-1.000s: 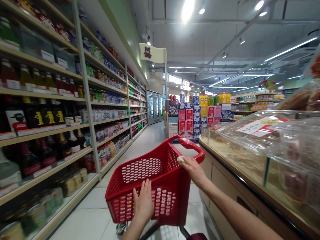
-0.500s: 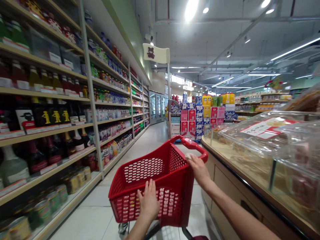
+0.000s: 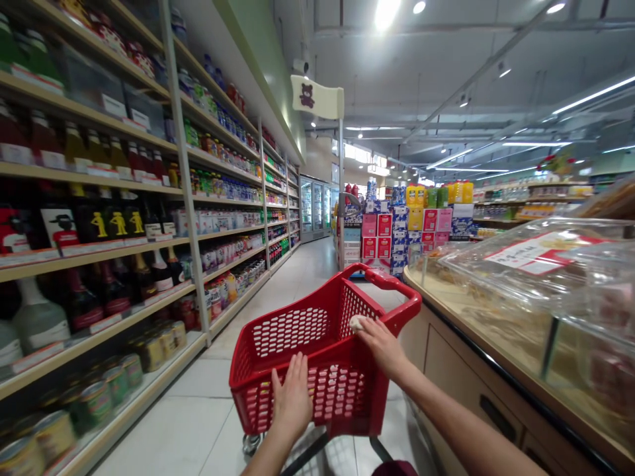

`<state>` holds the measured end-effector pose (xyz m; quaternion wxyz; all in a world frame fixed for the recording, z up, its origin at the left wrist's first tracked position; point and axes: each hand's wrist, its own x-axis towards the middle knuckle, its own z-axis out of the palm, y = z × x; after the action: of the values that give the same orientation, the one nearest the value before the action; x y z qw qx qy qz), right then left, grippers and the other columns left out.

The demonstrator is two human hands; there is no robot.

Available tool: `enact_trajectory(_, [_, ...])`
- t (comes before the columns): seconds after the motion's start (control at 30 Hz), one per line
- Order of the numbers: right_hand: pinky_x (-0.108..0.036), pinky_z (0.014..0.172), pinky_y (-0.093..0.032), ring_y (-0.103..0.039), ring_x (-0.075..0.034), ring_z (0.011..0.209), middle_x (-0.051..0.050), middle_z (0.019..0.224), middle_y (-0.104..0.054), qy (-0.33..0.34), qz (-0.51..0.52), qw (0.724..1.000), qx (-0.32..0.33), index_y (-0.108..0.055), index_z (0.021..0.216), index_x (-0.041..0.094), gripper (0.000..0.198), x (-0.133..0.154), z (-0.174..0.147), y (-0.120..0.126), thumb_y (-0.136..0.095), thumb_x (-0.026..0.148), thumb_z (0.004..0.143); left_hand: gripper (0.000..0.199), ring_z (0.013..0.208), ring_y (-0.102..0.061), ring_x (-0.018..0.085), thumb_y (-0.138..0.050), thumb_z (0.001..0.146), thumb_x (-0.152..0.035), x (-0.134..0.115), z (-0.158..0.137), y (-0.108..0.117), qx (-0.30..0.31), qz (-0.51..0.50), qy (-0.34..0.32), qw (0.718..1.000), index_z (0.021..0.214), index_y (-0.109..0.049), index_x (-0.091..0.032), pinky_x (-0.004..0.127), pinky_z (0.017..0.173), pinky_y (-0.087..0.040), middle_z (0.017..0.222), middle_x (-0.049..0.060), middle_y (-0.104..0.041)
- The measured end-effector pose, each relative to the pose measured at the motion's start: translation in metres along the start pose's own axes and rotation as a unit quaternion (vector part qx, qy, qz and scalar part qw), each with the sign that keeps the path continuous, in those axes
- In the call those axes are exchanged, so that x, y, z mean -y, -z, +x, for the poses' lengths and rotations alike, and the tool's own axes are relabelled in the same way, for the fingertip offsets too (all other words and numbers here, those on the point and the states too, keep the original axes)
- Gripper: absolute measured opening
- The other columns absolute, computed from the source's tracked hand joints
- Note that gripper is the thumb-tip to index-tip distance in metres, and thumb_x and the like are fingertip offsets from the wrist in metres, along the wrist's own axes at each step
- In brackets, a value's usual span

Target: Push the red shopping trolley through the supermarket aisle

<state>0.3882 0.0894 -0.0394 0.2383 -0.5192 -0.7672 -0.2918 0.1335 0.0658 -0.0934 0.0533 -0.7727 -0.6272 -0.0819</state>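
Observation:
A red plastic shopping cart (image 3: 325, 370) with a perforated basket stands sideways before me. My left hand (image 3: 294, 395) lies flat on the near side of its basket, fingers spread and pointing up to the rim. Near the handle end, my right hand (image 3: 381, 344) presses a small crumpled white cloth (image 3: 356, 322) against the top edge of the basket. Only part of the cloth shows beyond the fingertips. The red handle (image 3: 391, 284) rises just beyond that hand.
Tall shelves (image 3: 124, 248) of bottles, cans and jars line the left. At right stands a glass-topped counter (image 3: 426, 297) bearing clear plastic boxes (image 3: 536, 251). Stacked cartons (image 3: 377, 238) and a signpost (image 3: 340, 178) stand ahead, with glass-door fridges (image 3: 315, 206) farther back.
My right hand has slid with the cloth from beside the handle leftward along the basket's edge. The cart sits a little farther right in view. My left hand remains against its side.

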Motion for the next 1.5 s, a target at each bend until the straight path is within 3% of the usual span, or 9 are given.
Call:
enact_trajectory(0.13, [-0.043,0.094,-0.033,-0.046,-0.024,0.112,-0.012,0.121,-0.052,-0.087,-0.029,0.996,-0.003,-0.058,0.108,0.017,0.038,0.009,0.003,-0.001,-0.036,0.005,0.08,0.081,0.132,-0.009,0.019,-0.035,0.056,-0.013,0.001,0.001,-0.005,-0.005,-0.011,0.001,1.0,0.135,-0.014,-0.013,0.055,0.103,-0.005,0.143,0.004,-0.012])
enact_trajectory(0.3, [-0.036,0.095,-0.033,-0.042,-0.019,0.116,-0.006,0.124,-0.05,0.042,0.033,0.998,0.032,-0.052,0.116,0.022,0.042,0.037,0.002,-0.008,-0.038,0.005,0.08,0.078,0.131,-0.011,0.019,-0.033,0.059,-0.013,0.003,-0.001,-0.006,-0.009,0.004,-0.016,1.0,0.135,-0.014,-0.013,0.055,0.103,-0.004,0.143,0.004,-0.014])
enact_trajectory(0.47, [-0.042,0.095,-0.033,-0.044,-0.022,0.114,-0.011,0.121,-0.051,-0.057,-0.012,0.998,0.003,-0.057,0.109,0.018,0.039,0.026,0.001,-0.005,-0.036,0.004,0.08,0.078,0.132,-0.009,0.02,-0.033,0.059,-0.014,0.003,-0.004,-0.003,-0.003,0.009,-0.019,1.0,0.135,-0.012,-0.011,0.055,0.103,-0.007,0.144,0.006,-0.01])
enact_trajectory(0.63, [-0.037,0.095,-0.033,-0.041,-0.02,0.116,-0.007,0.124,-0.05,0.044,0.016,0.999,0.011,-0.055,0.112,0.02,0.041,0.035,-0.002,-0.007,-0.037,0.003,0.079,0.078,0.132,-0.009,0.02,-0.033,0.06,-0.015,0.001,-0.006,-0.002,-0.003,0.018,-0.025,1.0,0.135,-0.012,-0.011,0.056,0.103,-0.006,0.144,0.005,-0.01])
enact_trajectory(0.83, [-0.04,0.095,-0.033,-0.045,-0.023,0.113,-0.011,0.121,-0.052,-0.063,-0.032,0.998,-0.002,-0.057,0.11,0.016,0.041,0.033,0.001,-0.006,-0.036,0.002,0.078,0.081,0.132,-0.007,0.021,-0.035,0.058,-0.015,-0.005,-0.008,-0.003,-0.004,0.016,-0.019,1.0,0.135,-0.011,-0.01,0.056,0.102,-0.007,0.144,0.006,-0.008])
enact_trajectory(1.0, [-0.035,0.095,-0.034,-0.041,-0.019,0.117,-0.006,0.125,-0.049,0.041,0.018,0.999,0.016,-0.054,0.114,0.021,0.042,0.047,-0.003,-0.012,-0.037,0.004,0.079,0.077,0.132,-0.007,0.02,-0.034,0.061,-0.014,-0.004,-0.01,0.001,-0.001,0.026,-0.022,0.999,0.135,-0.012,-0.013,0.053,0.104,-0.006,0.144,0.005,-0.01])
enact_trajectory(1.17, [-0.041,0.096,-0.032,-0.041,-0.022,0.117,-0.012,0.124,-0.048,-0.061,-0.019,0.998,0.001,-0.053,0.114,0.017,0.043,0.036,-0.002,-0.009,-0.035,0.003,0.079,0.076,0.132,-0.006,0.022,-0.035,0.063,-0.014,0.005,-0.01,0.006,0.017,0.013,0.005,1.0,0.135,-0.011,-0.012,0.053,0.103,-0.008,0.143,0.007,-0.01])
enact_trajectory(1.33, [-0.036,0.096,-0.033,-0.038,-0.019,0.119,-0.007,0.127,-0.047,0.043,0.032,0.998,0.022,-0.051,0.117,0.02,0.043,0.055,-0.003,-0.019,-0.038,0.005,0.079,0.077,0.132,-0.005,0.021,-0.035,0.062,-0.016,0.007,-0.009,0.009,0.026,0.02,-0.005,0.999,0.135,-0.011,-0.012,0.053,0.104,-0.008,0.144,0.006,-0.009])
enact_trajectory(1.5, [-0.042,0.095,-0.033,-0.04,-0.022,0.117,-0.012,0.124,-0.049,-0.054,0.019,0.998,0.005,-0.052,0.116,0.017,0.042,0.05,0.001,-0.017,-0.035,0.004,0.08,0.076,0.132,-0.006,0.021,-0.035,0.063,-0.016,0.004,-0.011,0.009,0.018,0.008,-0.002,1.0,0.135,-0.011,-0.012,0.054,0.103,-0.006,0.143,0.008,-0.01])
